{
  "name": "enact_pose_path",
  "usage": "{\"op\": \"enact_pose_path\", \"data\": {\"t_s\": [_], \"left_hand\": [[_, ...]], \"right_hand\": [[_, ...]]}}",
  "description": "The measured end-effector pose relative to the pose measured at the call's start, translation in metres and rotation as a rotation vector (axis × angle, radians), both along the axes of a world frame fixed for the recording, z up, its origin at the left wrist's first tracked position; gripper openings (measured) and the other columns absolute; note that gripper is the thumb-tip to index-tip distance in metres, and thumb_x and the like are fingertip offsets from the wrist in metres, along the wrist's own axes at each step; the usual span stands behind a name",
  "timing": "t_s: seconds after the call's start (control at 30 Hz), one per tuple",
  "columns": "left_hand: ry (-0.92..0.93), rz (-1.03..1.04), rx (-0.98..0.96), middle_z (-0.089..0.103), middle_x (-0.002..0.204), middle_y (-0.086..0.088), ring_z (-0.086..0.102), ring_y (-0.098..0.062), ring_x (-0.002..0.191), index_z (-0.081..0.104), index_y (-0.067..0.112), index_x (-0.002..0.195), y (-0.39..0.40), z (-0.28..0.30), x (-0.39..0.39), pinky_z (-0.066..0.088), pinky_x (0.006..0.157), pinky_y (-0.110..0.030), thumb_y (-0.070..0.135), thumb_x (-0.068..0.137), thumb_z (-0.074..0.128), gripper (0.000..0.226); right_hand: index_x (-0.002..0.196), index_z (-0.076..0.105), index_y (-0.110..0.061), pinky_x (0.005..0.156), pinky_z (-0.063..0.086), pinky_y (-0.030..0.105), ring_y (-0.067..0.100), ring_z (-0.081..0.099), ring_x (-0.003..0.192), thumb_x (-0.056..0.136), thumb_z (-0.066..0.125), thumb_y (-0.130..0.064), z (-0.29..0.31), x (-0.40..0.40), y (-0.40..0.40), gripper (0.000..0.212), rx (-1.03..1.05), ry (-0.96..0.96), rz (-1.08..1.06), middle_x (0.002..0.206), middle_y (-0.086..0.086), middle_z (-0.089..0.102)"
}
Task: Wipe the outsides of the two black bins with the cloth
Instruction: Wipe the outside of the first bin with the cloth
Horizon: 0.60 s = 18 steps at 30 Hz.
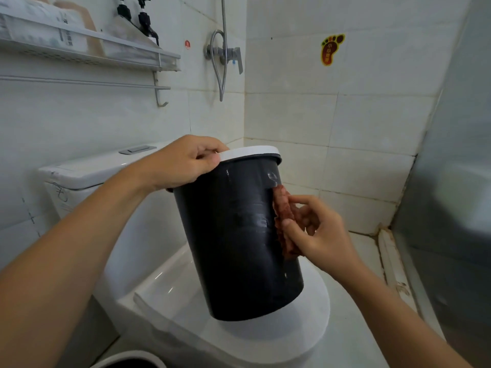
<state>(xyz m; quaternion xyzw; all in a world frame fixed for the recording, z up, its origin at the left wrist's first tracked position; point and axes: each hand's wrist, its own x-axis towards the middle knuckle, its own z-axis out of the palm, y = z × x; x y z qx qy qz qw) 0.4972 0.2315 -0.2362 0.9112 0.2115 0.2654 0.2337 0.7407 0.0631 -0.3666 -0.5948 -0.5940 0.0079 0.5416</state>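
A black bin [233, 240] with a white rim stands tilted on the closed toilet lid [279, 335]. My left hand [183, 163] grips its rim at the upper left, fingers curled over the edge. My right hand [316, 229] holds a reddish-brown cloth [284, 221] and presses it against the bin's right side, thumb and fingers around the cloth. Wet streaks show on the bin's front. The white rim of a second bin [130, 358] peeks in at the bottom edge, left of the toilet.
The toilet cistern [87, 179] stands behind the bin at the left. A wall shelf [87, 46] with pump bottles hangs above it, with a towel bar below. A shower valve and hose [225, 54] sit on the tiled wall. A grey panel [451, 181] closes the right side.
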Motion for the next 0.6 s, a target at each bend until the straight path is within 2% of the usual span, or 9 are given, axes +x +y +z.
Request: {"op": "enact_pose_path", "data": {"t_s": [0.07, 0.13, 0.2, 0.27, 0.33, 0.43, 0.5, 0.53, 0.6], "left_hand": [[0.056, 0.092, 0.076, 0.067, 0.08, 0.01, 0.062, -0.01, 0.071, 0.07, 0.03, 0.1, -0.005, 0.007, 0.005, 0.046, 0.059, -0.03, 0.029, 0.105, 0.046, 0.025], [0.093, 0.204, 0.208, 0.064, 0.083, 0.012, 0.062, -0.012, 0.082, 0.064, 0.03, 0.091, -0.01, 0.008, 0.019, 0.046, 0.068, -0.032, 0.059, 0.097, 0.04, 0.038], [0.099, 0.312, 0.348, 0.059, 0.084, 0.015, 0.058, -0.012, 0.079, 0.059, 0.033, 0.093, -0.015, 0.002, 0.036, 0.042, 0.064, -0.032, 0.081, 0.087, 0.035, 0.054], [0.068, 0.401, 0.516, 0.056, 0.078, 0.014, 0.056, -0.018, 0.076, 0.059, 0.032, 0.091, -0.014, -0.007, 0.048, 0.034, 0.059, -0.032, 0.077, 0.092, 0.037, 0.05], [-0.005, 0.459, 0.582, 0.058, 0.073, 0.01, 0.056, -0.022, 0.074, 0.062, 0.028, 0.086, -0.008, -0.013, 0.051, 0.032, 0.058, -0.033, 0.068, 0.097, 0.041, 0.047], [-0.127, 0.496, 0.534, 0.061, 0.07, 0.008, 0.056, -0.023, 0.072, 0.065, 0.027, 0.082, 0.002, -0.02, 0.045, 0.033, 0.06, -0.034, 0.066, 0.095, 0.047, 0.045], [-0.186, 0.476, 0.475, 0.06, 0.067, 0.009, 0.056, -0.02, 0.07, 0.063, 0.028, 0.078, 0.007, -0.022, 0.042, 0.033, 0.059, -0.032, 0.068, 0.094, 0.047, 0.046], [-0.213, 0.458, 0.444, 0.06, 0.067, 0.01, 0.056, -0.018, 0.07, 0.064, 0.028, 0.077, 0.008, -0.023, 0.041, 0.034, 0.058, -0.031, 0.068, 0.093, 0.048, 0.046], [-0.243, 0.422, 0.399, 0.063, 0.069, 0.009, 0.058, -0.014, 0.071, 0.065, 0.028, 0.077, 0.01, -0.023, 0.041, 0.039, 0.059, -0.031, 0.068, 0.092, 0.049, 0.047]], "right_hand": [[0.126, 0.06, -0.036, 0.067, 0.047, 0.013, 0.007, 0.064, 0.079, 0.089, 0.074, -0.025, -0.001, -0.007, 0.0, 0.042, 0.009, -0.054, -0.018, 0.083, -0.021, 0.065], [0.13, 0.057, -0.038, 0.07, 0.045, 0.008, 0.002, 0.062, 0.084, 0.089, 0.073, -0.026, 0.0, -0.013, 0.001, 0.045, 0.022, -0.117, -0.027, 0.092, -0.027, 0.06], [0.135, 0.053, -0.04, 0.075, 0.043, 0.008, 0.0, 0.059, 0.092, 0.089, 0.071, -0.029, 0.001, -0.02, 0.003, 0.051, 0.023, -0.171, -0.006, 0.108, -0.024, 0.058], [0.141, 0.045, -0.042, 0.08, 0.046, 0.012, 0.002, 0.055, 0.101, 0.088, 0.067, -0.031, 0.002, -0.024, 0.006, 0.058, -0.009, -0.205, 0.007, 0.119, -0.014, 0.056], [0.144, 0.046, -0.041, 0.081, 0.045, 0.013, 0.002, 0.054, 0.1, 0.09, 0.066, -0.025, 0.001, -0.023, 0.008, 0.059, -0.014, -0.221, -0.023, 0.118, -0.01, 0.056], [0.135, 0.057, -0.04, 0.08, 0.055, 0.029, 0.011, 0.063, 0.091, 0.091, 0.061, -0.008, 0.004, -0.015, 0.007, 0.055, 0.012, -0.066, -0.051, 0.11, -0.004, 0.064], [0.127, 0.062, -0.044, 0.066, 0.061, 0.044, 0.023, 0.07, 0.073, 0.093, 0.057, -0.002, 0.008, -0.009, 0.005, 0.054, 0.043, 0.12, 0.026, 0.1, -0.002, 0.07], [0.125, 0.063, -0.045, 0.062, 0.061, 0.046, 0.025, 0.071, 0.069, 0.094, 0.057, -0.001, 0.009, -0.007, 0.004, 0.054, 0.06, 0.163, 0.064, 0.097, -0.005, 0.071], [0.129, 0.063, -0.044, 0.067, 0.062, 0.044, 0.024, 0.071, 0.076, 0.095, 0.059, -0.003, 0.011, -0.004, 0.0, 0.054, 0.063, 0.131, 0.104, 0.101, -0.007, 0.072]]}}
